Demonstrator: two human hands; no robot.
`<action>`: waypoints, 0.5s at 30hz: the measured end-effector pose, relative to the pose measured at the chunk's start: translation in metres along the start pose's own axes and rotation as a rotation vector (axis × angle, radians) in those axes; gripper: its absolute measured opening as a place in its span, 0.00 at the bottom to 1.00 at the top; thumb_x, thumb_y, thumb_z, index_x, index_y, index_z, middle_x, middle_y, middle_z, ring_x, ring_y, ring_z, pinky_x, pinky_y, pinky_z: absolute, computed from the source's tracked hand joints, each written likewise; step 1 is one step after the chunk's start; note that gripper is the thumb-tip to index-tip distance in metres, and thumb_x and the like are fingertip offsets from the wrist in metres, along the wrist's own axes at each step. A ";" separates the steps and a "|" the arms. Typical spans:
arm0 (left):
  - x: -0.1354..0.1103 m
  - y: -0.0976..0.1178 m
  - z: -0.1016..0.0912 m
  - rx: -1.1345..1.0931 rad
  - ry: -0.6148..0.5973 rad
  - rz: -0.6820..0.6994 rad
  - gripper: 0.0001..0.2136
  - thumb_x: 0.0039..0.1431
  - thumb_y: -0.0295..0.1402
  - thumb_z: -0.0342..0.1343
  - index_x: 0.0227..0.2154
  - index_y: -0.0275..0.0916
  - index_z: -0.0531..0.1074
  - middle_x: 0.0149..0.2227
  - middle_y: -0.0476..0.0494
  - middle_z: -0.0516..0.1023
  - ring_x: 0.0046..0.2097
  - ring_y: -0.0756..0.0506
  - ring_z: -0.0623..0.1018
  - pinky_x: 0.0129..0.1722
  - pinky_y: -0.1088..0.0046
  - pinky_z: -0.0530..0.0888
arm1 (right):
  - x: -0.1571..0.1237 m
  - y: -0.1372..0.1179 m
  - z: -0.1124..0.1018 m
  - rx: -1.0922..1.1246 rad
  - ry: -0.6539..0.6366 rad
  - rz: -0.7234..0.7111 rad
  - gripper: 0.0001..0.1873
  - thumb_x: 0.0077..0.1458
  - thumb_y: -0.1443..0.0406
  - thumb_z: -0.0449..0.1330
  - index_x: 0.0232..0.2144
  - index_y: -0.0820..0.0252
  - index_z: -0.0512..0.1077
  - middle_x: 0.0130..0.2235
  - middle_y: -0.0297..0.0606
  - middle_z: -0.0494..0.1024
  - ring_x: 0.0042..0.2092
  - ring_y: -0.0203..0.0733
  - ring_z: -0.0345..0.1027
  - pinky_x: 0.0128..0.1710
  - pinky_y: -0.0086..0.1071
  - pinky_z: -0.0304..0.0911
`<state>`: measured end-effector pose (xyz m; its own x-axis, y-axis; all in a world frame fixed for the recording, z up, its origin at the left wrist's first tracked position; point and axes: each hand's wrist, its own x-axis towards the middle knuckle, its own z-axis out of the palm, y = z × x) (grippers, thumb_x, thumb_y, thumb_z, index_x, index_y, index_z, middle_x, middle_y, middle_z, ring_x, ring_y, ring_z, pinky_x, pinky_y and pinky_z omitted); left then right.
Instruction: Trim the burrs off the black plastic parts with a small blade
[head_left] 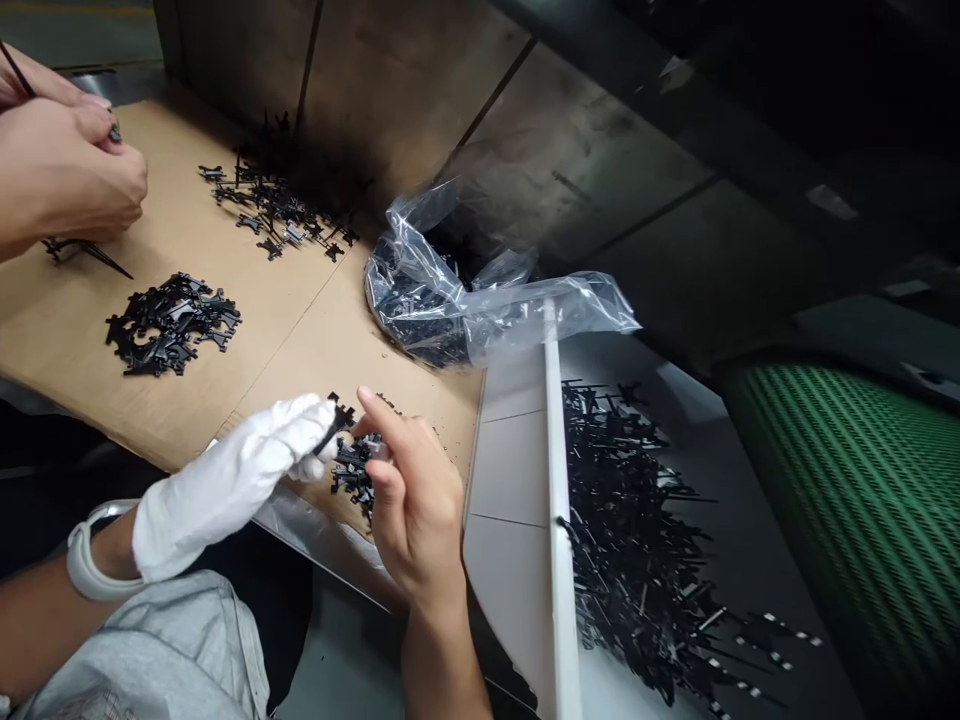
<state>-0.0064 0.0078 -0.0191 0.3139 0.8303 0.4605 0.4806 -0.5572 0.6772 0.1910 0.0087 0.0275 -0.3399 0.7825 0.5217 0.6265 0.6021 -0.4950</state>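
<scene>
White cloth covers the left hand (pixel 225 490), and its fingertips (pixel 319 420) are pinched shut on a small black plastic part (pixel 335 424), which stands just above the front edge of a cardboard sheet (pixel 300 340). The bare right hand (pixel 416 500) sits directly beside the glove, its index finger (pixel 375 408) reaching up next to that part and its thumb (pixel 384 478) lying lower, partly open around a small bunch of black parts (pixel 352 478). Whether the right hand grips the bunch or only touches it, I cannot tell. A white band (pixel 94 552) circles the left wrist, and a grey cloth (pixel 150 650) lies below that forearm. Toward the sheet's far left corner, a co-worker's hands (pixel 64 160) pinch something small and dark, with a thin dark rod (pixel 19 72) showing at the corner of the view. A loose black part (pixel 86 252) lies just below those hands. Two more heaps of black parts sit on the cardboard, one at mid-left (pixel 172 325) and one near the far edge (pixel 274 210). Past the right edge, a clear plastic bag (pixel 420 290) slumps against the sheet with black parts inside. Beyond it, a white rail (pixel 559 500) borders a large tangled pile of black parts (pixel 630 520), some with white-marked tips, and a ribbed green belt (pixel 862 500) runs along the far right.
</scene>
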 end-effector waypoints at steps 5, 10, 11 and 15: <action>-0.005 0.010 -0.001 0.233 0.051 0.122 0.31 0.74 0.27 0.40 0.73 0.55 0.37 0.61 0.47 0.77 0.62 0.50 0.76 0.61 0.74 0.74 | -0.001 0.001 0.004 0.014 -0.061 -0.012 0.26 0.74 0.57 0.44 0.69 0.54 0.61 0.35 0.38 0.79 0.35 0.44 0.66 0.35 0.37 0.64; -0.003 0.024 -0.002 0.241 0.069 0.092 0.30 0.75 0.31 0.38 0.72 0.58 0.32 0.60 0.49 0.77 0.61 0.49 0.76 0.62 0.74 0.74 | 0.000 0.000 0.000 0.043 -0.076 0.011 0.25 0.73 0.60 0.47 0.69 0.49 0.62 0.31 0.36 0.76 0.33 0.44 0.65 0.33 0.37 0.63; -0.003 0.025 -0.001 0.232 0.076 0.092 0.30 0.75 0.31 0.38 0.72 0.58 0.33 0.60 0.50 0.78 0.61 0.50 0.77 0.61 0.75 0.74 | 0.000 -0.001 -0.001 0.036 -0.079 0.013 0.25 0.73 0.60 0.46 0.68 0.48 0.62 0.30 0.36 0.76 0.32 0.44 0.65 0.32 0.37 0.62; -0.006 0.025 0.001 0.159 0.044 0.068 0.30 0.75 0.32 0.40 0.72 0.61 0.36 0.63 0.56 0.74 0.63 0.52 0.74 0.65 0.76 0.69 | 0.001 -0.003 -0.004 0.023 -0.095 0.018 0.23 0.74 0.59 0.45 0.66 0.48 0.65 0.28 0.34 0.74 0.29 0.42 0.64 0.30 0.37 0.61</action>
<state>0.0044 -0.0111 -0.0052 0.3156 0.7877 0.5290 0.5840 -0.6007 0.5460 0.1911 0.0066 0.0321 -0.3946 0.8042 0.4445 0.6172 0.5904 -0.5201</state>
